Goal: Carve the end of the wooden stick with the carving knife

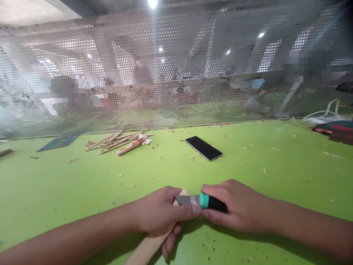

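My left hand (162,209) is wrapped round a pale wooden stick (151,244), which slants from the bottom edge up to just past my fingers. In my right hand (239,206) is a carving knife (204,201) with a black and turquoise handle. Its short metal blade points left and lies against the stick near the upper end. My left thumb presses along the blade's lower edge, close to the handle. The stick's lower end runs out of view.
A black-screened phone (204,148) lies on the green table (82,191) beyond my hands. Several carved sticks (121,141) are piled left of it, near a dark patterned sheet (58,142). Wood shavings are scattered about. A perforated metal screen (176,48) stands behind; a power tool (335,129) lies far right.
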Demonstrator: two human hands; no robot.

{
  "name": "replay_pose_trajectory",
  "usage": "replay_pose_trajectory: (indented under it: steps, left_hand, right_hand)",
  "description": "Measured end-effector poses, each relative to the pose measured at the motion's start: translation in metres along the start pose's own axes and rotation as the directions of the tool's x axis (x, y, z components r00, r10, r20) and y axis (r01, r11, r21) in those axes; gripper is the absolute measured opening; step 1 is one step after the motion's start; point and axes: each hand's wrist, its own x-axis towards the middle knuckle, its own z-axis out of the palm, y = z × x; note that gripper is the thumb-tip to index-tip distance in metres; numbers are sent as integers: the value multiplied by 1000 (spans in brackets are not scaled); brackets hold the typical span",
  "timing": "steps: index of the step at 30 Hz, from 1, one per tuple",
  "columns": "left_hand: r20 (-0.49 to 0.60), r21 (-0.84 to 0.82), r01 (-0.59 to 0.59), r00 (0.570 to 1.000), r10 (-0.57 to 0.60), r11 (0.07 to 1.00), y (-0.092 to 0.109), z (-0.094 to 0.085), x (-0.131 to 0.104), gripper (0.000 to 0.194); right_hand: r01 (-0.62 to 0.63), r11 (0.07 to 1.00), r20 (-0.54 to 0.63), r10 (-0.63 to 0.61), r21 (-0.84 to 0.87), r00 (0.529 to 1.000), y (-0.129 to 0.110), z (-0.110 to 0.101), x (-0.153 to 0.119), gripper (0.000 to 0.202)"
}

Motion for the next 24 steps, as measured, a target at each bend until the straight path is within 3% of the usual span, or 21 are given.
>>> replay_pose_trajectory:
  steps: [24]
  left_hand:
    - [6,2,14,1000,-14,1000,0,-1,0,51]
  right_hand:
    - [25,1000,4,-25,16,1000,1,0,-2,46]
